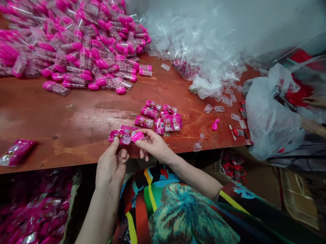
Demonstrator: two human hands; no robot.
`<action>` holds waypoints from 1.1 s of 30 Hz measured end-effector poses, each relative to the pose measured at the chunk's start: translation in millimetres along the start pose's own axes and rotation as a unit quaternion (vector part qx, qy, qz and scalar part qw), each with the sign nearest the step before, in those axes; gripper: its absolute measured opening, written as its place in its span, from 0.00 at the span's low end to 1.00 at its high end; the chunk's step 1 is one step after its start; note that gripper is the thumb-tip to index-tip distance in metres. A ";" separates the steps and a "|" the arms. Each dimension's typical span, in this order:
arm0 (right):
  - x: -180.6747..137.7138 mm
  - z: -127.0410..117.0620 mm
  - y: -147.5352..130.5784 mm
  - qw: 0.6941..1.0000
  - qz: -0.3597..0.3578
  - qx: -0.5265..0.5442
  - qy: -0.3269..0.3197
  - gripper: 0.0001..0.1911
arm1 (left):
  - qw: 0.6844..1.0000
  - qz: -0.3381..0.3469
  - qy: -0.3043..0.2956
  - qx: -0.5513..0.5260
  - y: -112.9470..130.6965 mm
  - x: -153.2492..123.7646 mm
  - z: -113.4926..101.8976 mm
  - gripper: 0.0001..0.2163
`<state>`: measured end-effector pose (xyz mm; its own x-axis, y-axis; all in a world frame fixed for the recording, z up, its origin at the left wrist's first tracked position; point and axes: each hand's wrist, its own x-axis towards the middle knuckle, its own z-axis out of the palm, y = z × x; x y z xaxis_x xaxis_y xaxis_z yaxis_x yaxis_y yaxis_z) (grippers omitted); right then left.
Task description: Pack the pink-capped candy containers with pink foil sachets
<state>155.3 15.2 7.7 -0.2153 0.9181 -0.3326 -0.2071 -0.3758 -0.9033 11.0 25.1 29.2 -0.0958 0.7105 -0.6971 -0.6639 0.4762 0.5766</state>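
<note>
At the table's front edge, my left hand (112,164) pinches a small pink printed packet (124,139) between thumb and fingers. Close beside it, my right hand (156,147) grips a small clear candy bottle with a pink cap (137,137). The cap points toward the packet, and my fingers cover most of the bottle's body. Whether bottle and packet touch, I cannot tell. Just beyond my hands lies a loose group of pink packets (159,125). A large heap of pink-capped bottles (90,41) filled with small pale balls covers the table's far left.
A larger pink pouch (16,152) lies on the red-brown table (76,124). Clear plastic pieces (196,34) pile up at the back right. A white plastic bag (274,110) sits at the right near another person's arm (319,127). Below left, a sack holds pink packets (36,223).
</note>
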 end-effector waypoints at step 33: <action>-9.6 -8.4 17.0 0.991 -0.051 -0.046 -0.115 0.30 | 0.985 0.009 -0.142 0.100 -8.4 -7.1 -7.4 0.21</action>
<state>161.9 1.1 -6.8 -0.4113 0.8940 -0.1778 -0.1535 -0.2602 -0.9533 11.7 12.2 26.2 0.1239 0.8219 -0.5559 -0.5024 0.5351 0.6792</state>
